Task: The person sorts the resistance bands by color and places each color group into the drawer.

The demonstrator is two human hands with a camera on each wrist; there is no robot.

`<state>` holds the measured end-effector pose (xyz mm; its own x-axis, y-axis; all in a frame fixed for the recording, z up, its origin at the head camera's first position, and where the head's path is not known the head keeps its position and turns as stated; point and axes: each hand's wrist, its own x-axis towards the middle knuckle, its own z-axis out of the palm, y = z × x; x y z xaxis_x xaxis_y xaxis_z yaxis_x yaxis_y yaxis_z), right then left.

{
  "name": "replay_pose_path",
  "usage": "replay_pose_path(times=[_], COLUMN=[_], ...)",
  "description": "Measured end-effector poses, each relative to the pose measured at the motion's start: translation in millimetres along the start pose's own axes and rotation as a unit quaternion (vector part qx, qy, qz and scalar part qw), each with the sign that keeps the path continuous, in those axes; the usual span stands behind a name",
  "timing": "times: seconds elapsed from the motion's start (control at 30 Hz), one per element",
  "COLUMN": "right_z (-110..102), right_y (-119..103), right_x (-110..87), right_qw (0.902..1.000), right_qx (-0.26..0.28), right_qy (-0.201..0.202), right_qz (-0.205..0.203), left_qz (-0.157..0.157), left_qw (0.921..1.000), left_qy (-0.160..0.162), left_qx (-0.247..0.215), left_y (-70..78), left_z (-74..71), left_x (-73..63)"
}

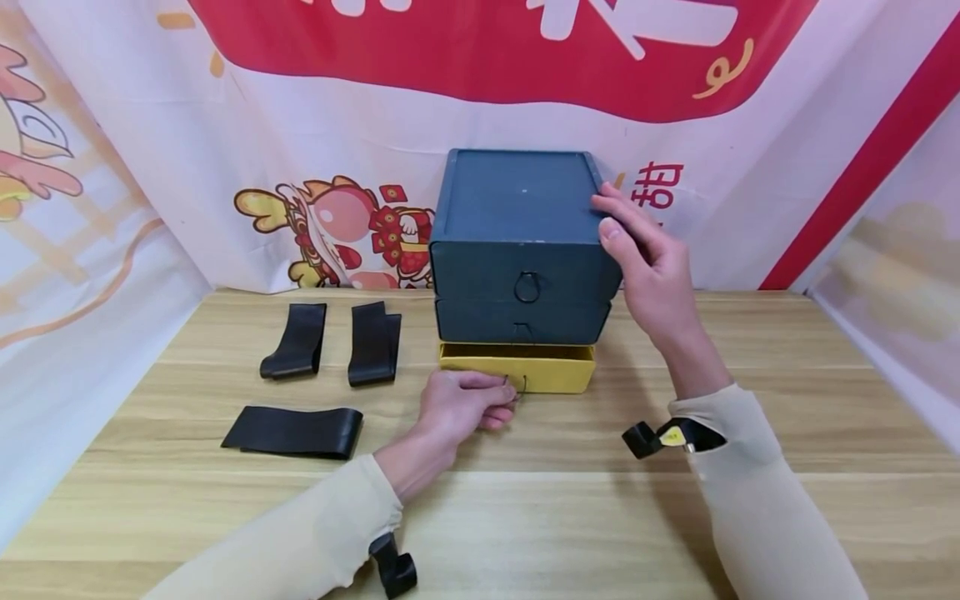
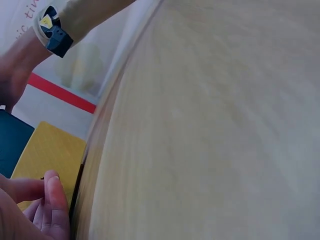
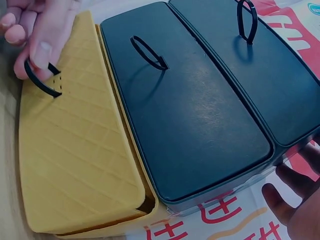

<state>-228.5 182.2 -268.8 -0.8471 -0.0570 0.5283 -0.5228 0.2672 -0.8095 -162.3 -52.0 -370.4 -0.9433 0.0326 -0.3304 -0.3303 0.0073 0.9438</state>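
A stack of small drawers stands at the back of the table: a dark blue two-drawer box (image 1: 517, 200) above a yellow drawer (image 1: 555, 378). The yellow drawer sticks out a little at the front, with a dark gap along its top. My left hand (image 1: 459, 410) pinches the black loop handle (image 3: 39, 85) on its front between thumb and fingers. Against the right side of the blue box rests my right hand (image 1: 654, 271), its fingers extended along the upper edge. Both blue drawers look closed, each with a black loop; the upper loop (image 1: 527, 287) hangs free.
Left of the stack lie folded black strips: one strip (image 1: 294, 340) at the back, another strip (image 1: 372, 343) beside it, and a third strip (image 1: 294, 432) nearer the front. A printed cloth (image 1: 330, 125) hangs right behind the box. The table (image 1: 525, 533) has a wood-grain top.
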Motion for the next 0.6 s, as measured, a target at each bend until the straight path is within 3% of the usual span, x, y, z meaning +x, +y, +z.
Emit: replay_pose_path(times=[0.3, 0.6], right_z=[0, -1], right_y=[-1, -1], right_x=[0.0, -0.4], right_qw=[1.0, 0.9999], right_qx=[-0.004, -0.009], right_qy=[-0.003, -0.006], right_qz=[0.007, 0.009], left_qz=[0.006, 0.003], left_qw=[0.9986, 0.9984], left_qy=[-0.01, -0.028], left_qx=[0.052, 0.05], left_y=[-0.8, -6.5], left_z=[-4.0, -4.6], left_x=[-16.0, -33.7])
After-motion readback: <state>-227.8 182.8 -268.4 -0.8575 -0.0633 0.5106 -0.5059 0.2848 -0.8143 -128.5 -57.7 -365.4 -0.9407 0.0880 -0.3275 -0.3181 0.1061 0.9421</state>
